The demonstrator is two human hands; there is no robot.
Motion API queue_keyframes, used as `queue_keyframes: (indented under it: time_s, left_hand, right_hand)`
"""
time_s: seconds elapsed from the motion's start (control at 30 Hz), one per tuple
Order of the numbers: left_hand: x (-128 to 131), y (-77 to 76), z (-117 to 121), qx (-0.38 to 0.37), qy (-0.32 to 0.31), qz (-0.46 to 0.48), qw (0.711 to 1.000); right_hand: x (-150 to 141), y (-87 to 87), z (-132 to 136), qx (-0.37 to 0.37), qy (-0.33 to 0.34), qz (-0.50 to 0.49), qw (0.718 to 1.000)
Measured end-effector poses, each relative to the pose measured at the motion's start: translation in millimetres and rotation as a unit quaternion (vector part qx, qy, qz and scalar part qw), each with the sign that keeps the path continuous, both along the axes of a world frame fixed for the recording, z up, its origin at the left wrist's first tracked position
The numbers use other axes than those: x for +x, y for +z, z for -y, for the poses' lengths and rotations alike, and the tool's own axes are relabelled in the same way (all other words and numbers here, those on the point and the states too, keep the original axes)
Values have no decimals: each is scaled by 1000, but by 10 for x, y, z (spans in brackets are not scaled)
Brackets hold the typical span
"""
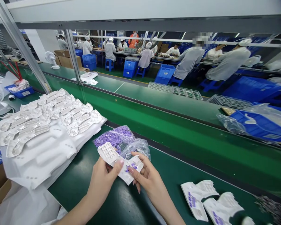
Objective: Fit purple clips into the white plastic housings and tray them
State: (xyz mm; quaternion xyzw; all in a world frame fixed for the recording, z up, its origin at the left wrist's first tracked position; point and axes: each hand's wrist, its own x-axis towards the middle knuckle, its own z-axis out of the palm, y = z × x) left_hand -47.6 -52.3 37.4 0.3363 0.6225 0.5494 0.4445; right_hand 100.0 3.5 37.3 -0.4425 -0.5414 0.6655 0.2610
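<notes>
My left hand [102, 181] grips a white plastic shell part [112, 156] from below, thumb on its face. My right hand [148, 178] pinches the same part at its right end, fingertips on a small purple piece [131, 167] set into it. Just behind lies a clear bag of purple pieces [115, 137]. To the left, several white shell parts [49, 117] lie in rows on a white foam sheet [44, 156]. Two white parts with purple inserts [208, 201] rest on the green table at the lower right.
A green conveyor belt [178, 125] runs across behind the bag. A blue bin in plastic wrap [259, 125] sits at the right, clear trays [175, 90] beyond. A small fan [51, 59] and blue tray [20, 91] stand at left. Other workers in white sit at far tables.
</notes>
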Motion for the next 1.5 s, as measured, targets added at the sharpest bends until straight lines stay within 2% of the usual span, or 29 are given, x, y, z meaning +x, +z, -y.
queue_keyframes:
  time_s: [0.07, 0.13, 0.4, 0.6, 0.73, 0.83, 0.97, 1.17, 1.37, 1.5]
  left_hand:
    - [26, -39, -7, -45, -70, -24, 996]
    - [58, -64, -12, -71, -111, -22, 991]
    - [121, -115, -13, -53, -162, -16, 985]
    - [112, -78, 36, -55, -205, -70, 975]
    - [92, -92, 31, -64, -208, -99, 971]
    - [57, -117, 20, -55, -204, -64, 975]
    - [17, -94, 17, -47, -216, -13, 975]
    - [34, 25, 28, -62, -222, -93, 969]
    - [54, 46, 41, -80, -216, -146, 962]
    - [48, 37, 36, -77, -217, -104, 968]
  right_hand:
    - [3, 2, -9, 5, -7, 0, 1000]
    - [3, 12, -4, 4, -13, -8, 1000]
    - [-25, 22, 42, 19, -36, -10, 999]
    - [-12, -54, 9, 8, -2, -47, 999]
    - [-14, -103, 13, 15, -12, -38, 999]
    - [-3, -107, 16, 27, -1, -33, 999]
    - [25, -57, 11, -4, 25, -51, 998]
    - [17, -37, 2, 6, -4, -49, 999]
    - [26, -65, 9, 1, -4, -47, 999]
    - [44, -33, 12, 0, 6, -53, 999]
